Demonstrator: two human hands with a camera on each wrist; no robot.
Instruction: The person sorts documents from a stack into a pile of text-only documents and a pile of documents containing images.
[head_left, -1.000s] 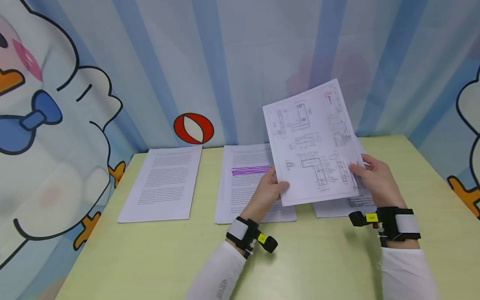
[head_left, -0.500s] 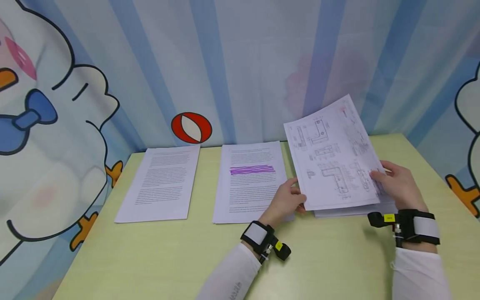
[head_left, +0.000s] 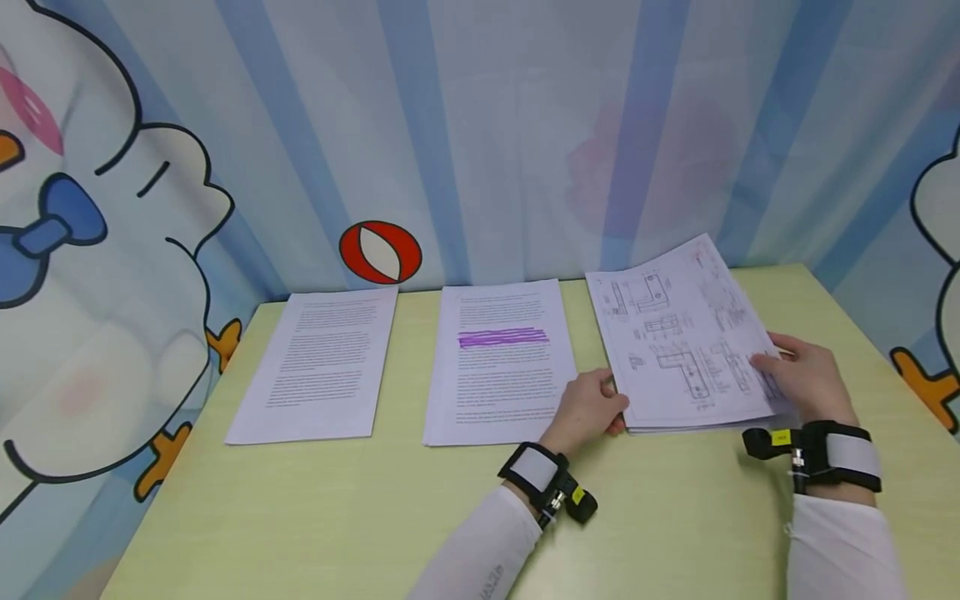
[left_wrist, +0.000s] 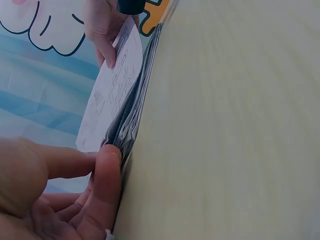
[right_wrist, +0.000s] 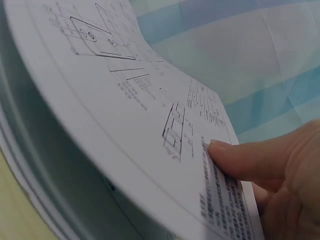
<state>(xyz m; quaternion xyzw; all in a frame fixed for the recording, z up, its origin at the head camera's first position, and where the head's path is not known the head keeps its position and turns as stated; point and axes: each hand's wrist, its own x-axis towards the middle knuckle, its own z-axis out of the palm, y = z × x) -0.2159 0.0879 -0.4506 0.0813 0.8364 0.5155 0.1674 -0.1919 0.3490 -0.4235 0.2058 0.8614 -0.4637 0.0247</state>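
Observation:
A white drawing sheet (head_left: 667, 333) printed with technical part drawings lies low over the right-hand paper stack (head_left: 652, 431), its right side raised and bowed. My right hand (head_left: 810, 375) grips its right edge, thumb on the printed face and fingers underneath. At the near left corner, my left hand (head_left: 588, 408) pinches the sheet between thumb and finger. The left wrist view has those fingertips (left_wrist: 107, 155) right at the corner, by the layered page edges. In the right wrist view, the thumb (right_wrist: 245, 157) presses beside a block of text, and a gap shows under the sheet (right_wrist: 135, 125).
A middle paper stack (head_left: 495, 383) with purple marker lines lies just left of my left hand. Farther left is another text stack (head_left: 315, 367). All rest on a pale yellow table (head_left: 300, 517), with a striped cartoon curtain (head_left: 510, 150) behind.
Both hands have moved right with the drawing sheet and lowered it from above the table onto the right-hand stack. The middle stack, partly covered before, is now mostly uncovered.

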